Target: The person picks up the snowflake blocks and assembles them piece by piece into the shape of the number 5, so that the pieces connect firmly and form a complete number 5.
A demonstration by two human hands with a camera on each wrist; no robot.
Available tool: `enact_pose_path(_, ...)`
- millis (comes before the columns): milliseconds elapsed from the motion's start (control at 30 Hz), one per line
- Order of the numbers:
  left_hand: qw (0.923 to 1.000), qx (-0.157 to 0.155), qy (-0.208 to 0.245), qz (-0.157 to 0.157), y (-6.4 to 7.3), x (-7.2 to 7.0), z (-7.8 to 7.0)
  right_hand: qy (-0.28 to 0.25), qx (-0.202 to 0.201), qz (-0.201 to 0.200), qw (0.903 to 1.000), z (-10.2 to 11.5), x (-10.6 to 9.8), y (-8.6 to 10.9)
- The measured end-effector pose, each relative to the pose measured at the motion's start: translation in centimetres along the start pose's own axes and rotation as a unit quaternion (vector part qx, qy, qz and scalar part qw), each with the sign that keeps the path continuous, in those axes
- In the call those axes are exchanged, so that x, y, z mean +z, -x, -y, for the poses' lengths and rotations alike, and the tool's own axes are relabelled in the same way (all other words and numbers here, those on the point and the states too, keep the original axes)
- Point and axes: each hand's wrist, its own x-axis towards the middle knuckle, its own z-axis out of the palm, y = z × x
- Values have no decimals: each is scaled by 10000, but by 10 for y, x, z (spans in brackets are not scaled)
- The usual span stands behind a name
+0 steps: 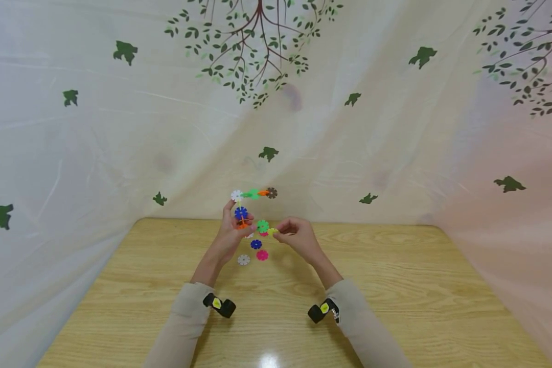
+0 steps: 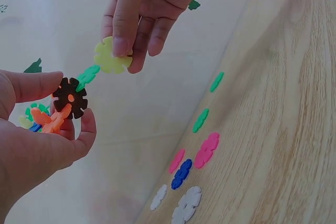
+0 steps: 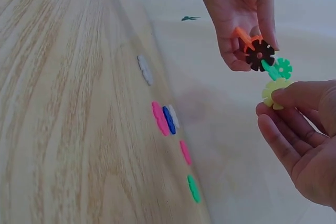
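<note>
My left hand (image 1: 225,240) holds a chain of interlocking plastic snowflake discs, thumb and fingers at a dark brown disc (image 2: 63,90) joined to orange ones (image 2: 51,123). Higher up, the chain shows a blue disc (image 1: 241,212) and a white disc (image 1: 236,196), then runs sideways through green to another brown disc (image 1: 272,192). A green disc (image 2: 89,77) juts out from the held brown one toward my right hand (image 1: 301,239). Between thumb and fingers, that hand pinches a pale yellow disc (image 3: 272,92), its edge right at the green disc.
Loose discs lie on the wooden table (image 1: 377,291) below the hands: pink (image 1: 262,255), blue (image 1: 256,244), white (image 1: 243,259) and, in the wrist views, green (image 2: 200,120). A pale curtain (image 1: 331,153) with leaf prints hangs behind the table's far edge.
</note>
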Motion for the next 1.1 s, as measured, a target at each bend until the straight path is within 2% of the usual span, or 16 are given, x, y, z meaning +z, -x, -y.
enact_pose_path(333,10000,87,3,20,-2,2,4,-73,-91,-300,9995,0,5,-1)
enact_pose_path(567,9995,103,216,226,-1,6,6,-122,-207,-452,9987,-3,7,-1)
enact_pose_path(667,9995,99,180,224,0,7,7,-120,-246,-457,9986,-3,9,-1)
enact_pose_path(933,9999,156,12,-51,0,11,9,-90,-434,-432,9981,0,12,3)
enact_pose_path(1100,9992,276,54,-274,1,13,10,3,-383,-344,9987,27,13,12)
